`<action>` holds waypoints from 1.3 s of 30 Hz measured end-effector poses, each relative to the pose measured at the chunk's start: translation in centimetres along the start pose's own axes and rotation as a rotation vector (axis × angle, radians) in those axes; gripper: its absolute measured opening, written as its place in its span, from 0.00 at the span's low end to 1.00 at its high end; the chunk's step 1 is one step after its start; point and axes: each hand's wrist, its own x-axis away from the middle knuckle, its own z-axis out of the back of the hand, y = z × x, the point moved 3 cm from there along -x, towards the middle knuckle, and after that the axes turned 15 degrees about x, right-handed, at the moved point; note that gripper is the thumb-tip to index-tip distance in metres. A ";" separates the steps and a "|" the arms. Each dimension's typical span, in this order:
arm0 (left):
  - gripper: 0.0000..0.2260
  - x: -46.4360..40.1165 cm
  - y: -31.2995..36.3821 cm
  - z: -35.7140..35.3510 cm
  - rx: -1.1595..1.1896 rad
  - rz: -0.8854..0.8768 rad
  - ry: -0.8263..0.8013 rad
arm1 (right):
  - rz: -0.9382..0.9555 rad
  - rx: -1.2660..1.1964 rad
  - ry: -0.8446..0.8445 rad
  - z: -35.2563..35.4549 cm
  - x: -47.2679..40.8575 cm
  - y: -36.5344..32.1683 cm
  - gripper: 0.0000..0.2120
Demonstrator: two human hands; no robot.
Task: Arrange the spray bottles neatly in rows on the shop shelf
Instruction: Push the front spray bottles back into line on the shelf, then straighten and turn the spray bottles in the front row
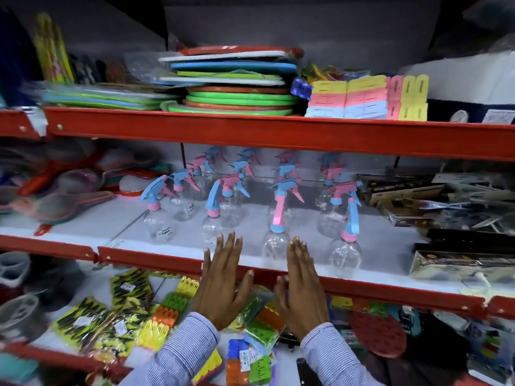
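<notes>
Rear spray bottles blurred, half-hidden

A shop: red-edged shelving tiers crowded with stock; spray bottles standing in rows, several with price stickers; stacked plastic plates; wrapped clothes-peg packs below.

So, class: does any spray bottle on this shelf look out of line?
Mostly neat columns. The far-left front bottle sits farther back than the other front bottles, so the front row steps unevenly. Both hands are open and hold nothing.
</notes>
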 end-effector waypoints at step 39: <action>0.33 -6.3 -11.3 6.7 0.565 0.200 -0.225 | -0.220 -0.369 -0.235 -6.6 -10.0 -10.8 0.27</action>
